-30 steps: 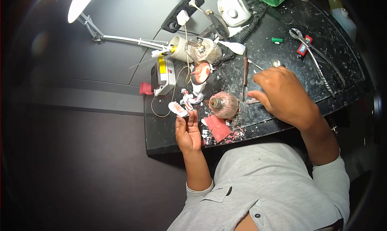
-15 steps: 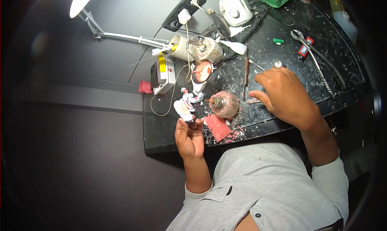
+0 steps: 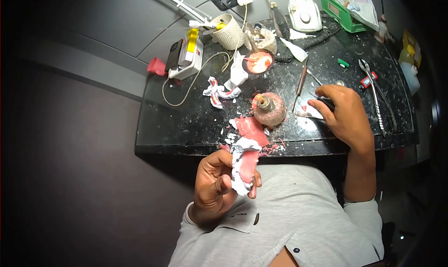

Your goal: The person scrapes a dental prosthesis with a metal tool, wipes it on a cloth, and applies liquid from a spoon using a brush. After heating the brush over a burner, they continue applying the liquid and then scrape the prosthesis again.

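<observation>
My left hand (image 3: 217, 185) holds a white plaster piece (image 3: 237, 166) with a smooth pink wax surface (image 3: 249, 164), raised in front of my shirt. My right hand (image 3: 345, 113) is over the right part of the black table, thumb and fingers closed on a thin dark tool (image 3: 326, 102). Beside it lies a flat metal blade (image 3: 310, 115) with a bit of pink on it. Between my hands stands a round burner (image 3: 269, 110) with a small orange flame. A pink wax sheet (image 3: 252, 131) lies in front of the burner among crumbs.
White and pink plaster pieces (image 3: 218, 93) lie left of the burner. Behind it are a pan of pink wax (image 3: 258, 62), a woven cup (image 3: 230, 33) and a white device (image 3: 305, 16). Long pliers (image 3: 373, 92), a red item (image 3: 368, 80) and a green bin (image 3: 343, 16) are at the right.
My left hand has drawn back toward my body, lifting the plaster piece and turning its pink side into view. My right hand now has a thin tool. The view has shifted.
</observation>
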{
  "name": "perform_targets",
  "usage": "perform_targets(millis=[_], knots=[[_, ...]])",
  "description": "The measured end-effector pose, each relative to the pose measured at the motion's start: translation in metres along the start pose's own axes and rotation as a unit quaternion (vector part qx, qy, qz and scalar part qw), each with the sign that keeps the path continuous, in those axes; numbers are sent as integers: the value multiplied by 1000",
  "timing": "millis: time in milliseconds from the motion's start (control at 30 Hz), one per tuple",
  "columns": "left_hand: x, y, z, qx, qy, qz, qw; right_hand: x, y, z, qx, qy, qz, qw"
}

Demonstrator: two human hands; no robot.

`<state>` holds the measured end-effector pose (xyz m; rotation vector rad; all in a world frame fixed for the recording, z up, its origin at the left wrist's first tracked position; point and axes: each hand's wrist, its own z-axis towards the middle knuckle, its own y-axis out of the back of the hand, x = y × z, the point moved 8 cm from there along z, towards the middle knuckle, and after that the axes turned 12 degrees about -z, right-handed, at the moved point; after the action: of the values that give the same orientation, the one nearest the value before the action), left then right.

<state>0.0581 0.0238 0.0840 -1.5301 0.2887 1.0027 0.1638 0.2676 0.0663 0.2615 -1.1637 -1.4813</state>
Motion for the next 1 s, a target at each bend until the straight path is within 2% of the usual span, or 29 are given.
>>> perform_targets(millis=[433,500,600,667,733,767,800,867,900,1000], knots=[[6,6,1,-10,50,-67,996,2,-4,6,36,-29,-7,999],[6,8,3,7,35,-41,999,1,0,4,5,-15,12,1000],[4,15,4,-43,27,-32,998,-3,16,2,-12,-39,48,998],[3,26,6,-35,7,-4,999,-7,28,-3,-28,-38,20,999],[2,30,6,-58,-16,-6,998,-18,28,-7,19,-80,-3,997],[2,30,7,-58,-19,-10,998,-19,26,-12,76,-80,-39,993],[1,29,8,-51,-22,0,998,-21,27,-15,77,-74,-40,994],[-3,28,8,-50,-37,12,998,-13,10,-23,160,-4,-85,983],[-3,24,9,-36,-34,4,999,-11,7,-23,162,-32,-92,982],[-7,19,6,0,-31,3,1000,-11,-1,-24,207,-24,-98,973]])
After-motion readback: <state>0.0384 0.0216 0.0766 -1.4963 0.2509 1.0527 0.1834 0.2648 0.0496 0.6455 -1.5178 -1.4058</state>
